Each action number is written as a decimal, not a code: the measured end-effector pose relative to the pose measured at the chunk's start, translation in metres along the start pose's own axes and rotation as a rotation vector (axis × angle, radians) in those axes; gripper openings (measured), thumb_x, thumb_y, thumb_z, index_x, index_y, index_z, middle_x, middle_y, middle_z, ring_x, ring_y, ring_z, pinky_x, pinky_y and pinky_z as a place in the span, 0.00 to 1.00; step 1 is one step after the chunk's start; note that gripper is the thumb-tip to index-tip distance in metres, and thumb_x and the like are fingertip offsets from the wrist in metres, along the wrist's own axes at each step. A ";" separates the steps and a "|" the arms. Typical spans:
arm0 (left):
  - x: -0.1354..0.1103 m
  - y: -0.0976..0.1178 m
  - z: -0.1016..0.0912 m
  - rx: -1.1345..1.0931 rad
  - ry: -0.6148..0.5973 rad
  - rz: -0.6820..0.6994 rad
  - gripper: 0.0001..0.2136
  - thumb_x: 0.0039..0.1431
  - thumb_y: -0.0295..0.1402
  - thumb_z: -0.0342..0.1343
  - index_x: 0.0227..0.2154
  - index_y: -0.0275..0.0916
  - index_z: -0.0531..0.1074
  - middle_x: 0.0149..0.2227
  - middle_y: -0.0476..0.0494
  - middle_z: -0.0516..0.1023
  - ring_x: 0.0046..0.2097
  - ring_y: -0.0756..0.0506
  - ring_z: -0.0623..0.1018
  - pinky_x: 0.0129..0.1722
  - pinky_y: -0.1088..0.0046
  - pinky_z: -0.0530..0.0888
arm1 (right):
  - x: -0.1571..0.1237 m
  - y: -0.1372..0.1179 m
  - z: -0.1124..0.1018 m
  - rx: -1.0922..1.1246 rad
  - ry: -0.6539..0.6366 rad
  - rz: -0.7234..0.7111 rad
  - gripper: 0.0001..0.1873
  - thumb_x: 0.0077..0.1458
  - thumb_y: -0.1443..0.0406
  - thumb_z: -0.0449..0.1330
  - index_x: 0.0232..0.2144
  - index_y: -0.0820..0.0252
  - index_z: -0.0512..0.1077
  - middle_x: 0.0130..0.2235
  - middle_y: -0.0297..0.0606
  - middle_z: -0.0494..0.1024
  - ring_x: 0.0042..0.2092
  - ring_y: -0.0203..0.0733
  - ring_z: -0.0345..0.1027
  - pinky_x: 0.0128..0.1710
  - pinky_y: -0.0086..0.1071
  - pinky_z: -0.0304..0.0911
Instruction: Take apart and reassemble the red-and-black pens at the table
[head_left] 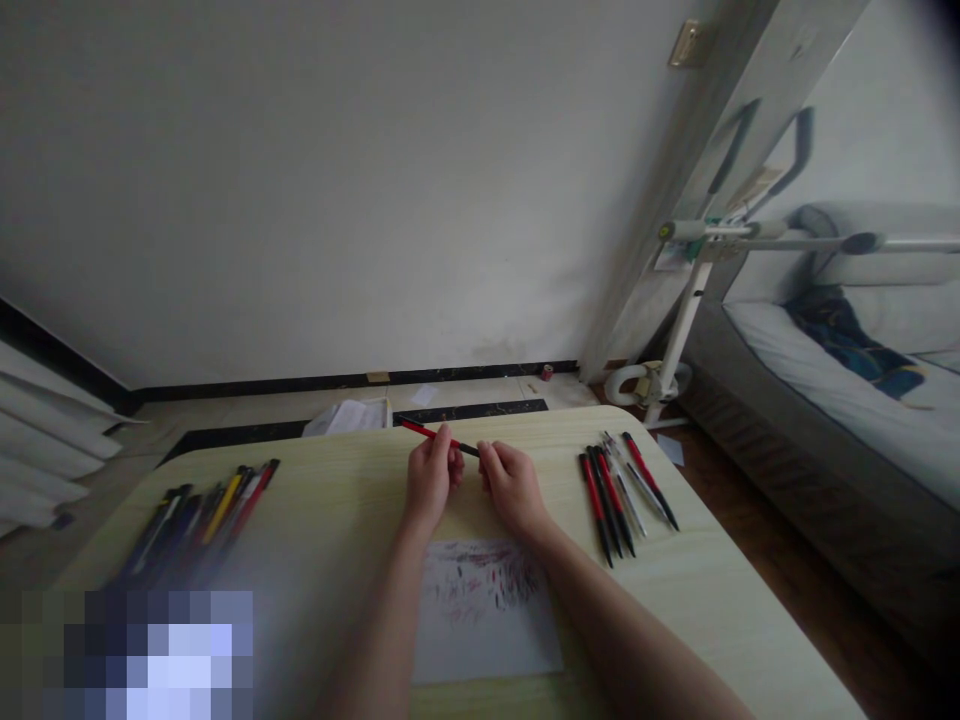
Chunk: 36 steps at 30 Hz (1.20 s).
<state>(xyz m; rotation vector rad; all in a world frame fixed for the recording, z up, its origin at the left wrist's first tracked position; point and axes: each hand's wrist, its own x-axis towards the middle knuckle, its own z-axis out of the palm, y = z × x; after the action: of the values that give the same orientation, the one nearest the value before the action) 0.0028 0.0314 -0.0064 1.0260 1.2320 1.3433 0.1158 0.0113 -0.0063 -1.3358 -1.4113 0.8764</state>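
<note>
My left hand [431,478] and my right hand [511,484] meet above the middle of a light wooden table [337,510]. Both are closed on a red and black pen [435,436]. Its red end sticks out up and to the left of my left hand, and its black end runs into my right fingers. Just below my wrists lies a white sheet of paper [484,612] covered with red and black scribbles.
Several pens [206,510] lie in a row at the table's left, and several more pens [624,490] at its right. A blurred patch covers the lower left corner. Beyond the table are a white wall, papers on the floor [349,416], an exercise machine [694,290] and a grey sofa [840,370].
</note>
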 end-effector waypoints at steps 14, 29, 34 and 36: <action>0.002 -0.002 0.000 0.045 -0.012 0.029 0.21 0.53 0.50 0.46 0.17 0.37 0.61 0.12 0.52 0.62 0.14 0.53 0.62 0.13 0.78 0.57 | 0.000 0.003 0.000 -0.056 -0.010 -0.021 0.22 0.57 0.54 0.46 0.17 0.60 0.62 0.15 0.30 0.63 0.19 0.32 0.56 0.20 0.25 0.50; 0.001 -0.002 0.000 0.054 0.006 0.023 0.21 0.53 0.50 0.45 0.17 0.37 0.61 0.12 0.52 0.62 0.14 0.54 0.61 0.13 0.78 0.56 | 0.000 0.002 -0.001 -0.066 0.001 -0.030 0.22 0.56 0.54 0.47 0.17 0.60 0.64 0.16 0.31 0.65 0.19 0.32 0.57 0.20 0.25 0.51; 0.000 -0.001 0.000 0.059 -0.001 0.027 0.22 0.53 0.50 0.45 0.16 0.37 0.61 0.11 0.52 0.61 0.13 0.54 0.61 0.13 0.78 0.56 | 0.000 0.003 -0.001 -0.062 0.005 -0.032 0.22 0.55 0.54 0.48 0.17 0.60 0.64 0.16 0.30 0.64 0.19 0.32 0.57 0.20 0.25 0.51; 0.000 -0.002 0.000 0.057 -0.011 0.028 0.21 0.54 0.50 0.45 0.16 0.37 0.60 0.11 0.52 0.61 0.13 0.54 0.61 0.13 0.78 0.56 | 0.000 0.003 -0.001 -0.068 0.005 -0.036 0.22 0.56 0.54 0.48 0.17 0.60 0.64 0.16 0.31 0.65 0.19 0.32 0.58 0.21 0.25 0.51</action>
<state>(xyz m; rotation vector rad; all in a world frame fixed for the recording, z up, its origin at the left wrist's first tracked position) 0.0029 0.0315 -0.0083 1.0929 1.2580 1.3290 0.1177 0.0116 -0.0085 -1.3587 -1.4678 0.8071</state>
